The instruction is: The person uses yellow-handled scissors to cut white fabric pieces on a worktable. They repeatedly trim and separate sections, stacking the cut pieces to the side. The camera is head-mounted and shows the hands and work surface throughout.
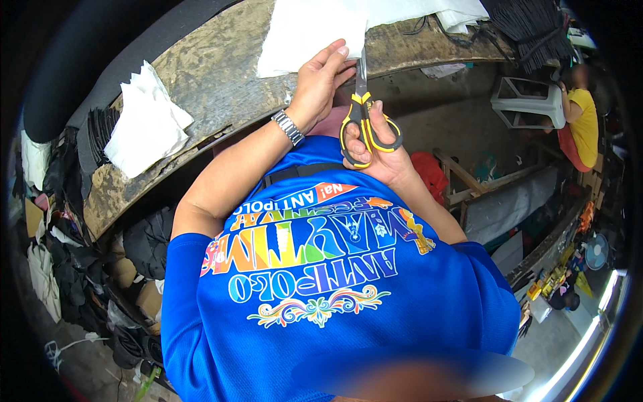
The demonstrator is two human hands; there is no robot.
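Observation:
My right hand (380, 149) is wrapped through the handles of a pair of scissors (362, 100) with yellow and black grips. The metal blades point away from me and lie along the right edge of a white cloth sheet (311, 33). How far apart the blades are is hard to make out. My left hand (326, 75), with a metal watch on the wrist, pinches the near right corner of that sheet between thumb and fingers. The sheet lies on a worn wooden bench (221, 60), its near edge close to my body. Some fingertips are hidden beneath the cloth.
A stack of white cloth pieces (149, 124) lies at the bench's left, beside black strips (100, 137). Bundled black cords (532, 30) hang at the far right. A person in yellow (584, 124) is by a pale plastic stool (526, 104). Dark fabric scraps fill the lower left.

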